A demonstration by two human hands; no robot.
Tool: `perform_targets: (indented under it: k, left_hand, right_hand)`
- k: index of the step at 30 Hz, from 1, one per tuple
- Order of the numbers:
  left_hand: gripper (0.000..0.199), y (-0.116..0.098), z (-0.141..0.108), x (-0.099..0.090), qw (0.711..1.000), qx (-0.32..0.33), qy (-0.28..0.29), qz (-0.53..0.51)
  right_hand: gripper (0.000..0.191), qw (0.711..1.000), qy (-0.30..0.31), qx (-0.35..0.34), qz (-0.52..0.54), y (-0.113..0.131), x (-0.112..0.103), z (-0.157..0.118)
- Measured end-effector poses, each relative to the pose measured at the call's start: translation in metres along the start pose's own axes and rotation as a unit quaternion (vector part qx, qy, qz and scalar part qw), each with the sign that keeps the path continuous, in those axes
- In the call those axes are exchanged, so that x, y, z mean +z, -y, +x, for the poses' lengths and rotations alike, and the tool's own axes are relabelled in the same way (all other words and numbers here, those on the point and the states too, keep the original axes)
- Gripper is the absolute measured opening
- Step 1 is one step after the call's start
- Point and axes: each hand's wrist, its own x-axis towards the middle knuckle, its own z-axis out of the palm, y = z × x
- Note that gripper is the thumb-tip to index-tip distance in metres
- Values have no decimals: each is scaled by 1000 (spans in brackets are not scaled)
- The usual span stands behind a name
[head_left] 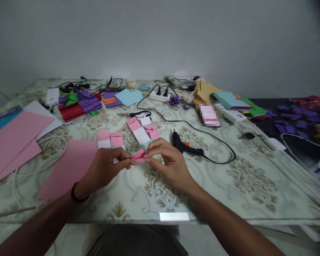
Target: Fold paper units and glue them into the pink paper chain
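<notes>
Between my two hands is a small folded piece of pink paper (139, 154), raised a little over the patterned table. My left hand (105, 167) pinches its left end, and a dark band circles that wrist. The right end sits between the thumb and fingers of my right hand (170, 163). Just behind my left hand lies a block of pink and white paper squares (116, 139), partly covered by the fingers. A second pink and white block (140, 135) lies farther back. To the right of my right hand rests a black glue gun (186, 145) with its cord.
Pink sheets (21, 138) and a large pink piece (69, 167) lie at left. Scissors (134, 114) and a power strip (159, 96) are behind. Purple and red folded papers (89, 105) sit back left; coloured sheets (230, 100) back right. A white strip (174, 216) lies at the front edge.
</notes>
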Motion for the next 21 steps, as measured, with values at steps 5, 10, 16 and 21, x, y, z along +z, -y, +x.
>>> perform_targets:
  k: [5,10,16,21]
  left_hand:
    - [6,1,1,-2,999,31,11,-12]
    - [38,5,1,-5,993,101,40,-36]
    - [36,5,1,-8,987,147,67,-2]
    - [70,1,0,-10,964,216,143,66]
  right_hand:
    - [21,999,-7,-34,-19,1,-4,2]
    - [22,999,-9,-31,-32,0,-5,3]
    - [23,999,26,-24,-20,0,-5,3]
    - [14,996,93,-1,10,2,-5,3]
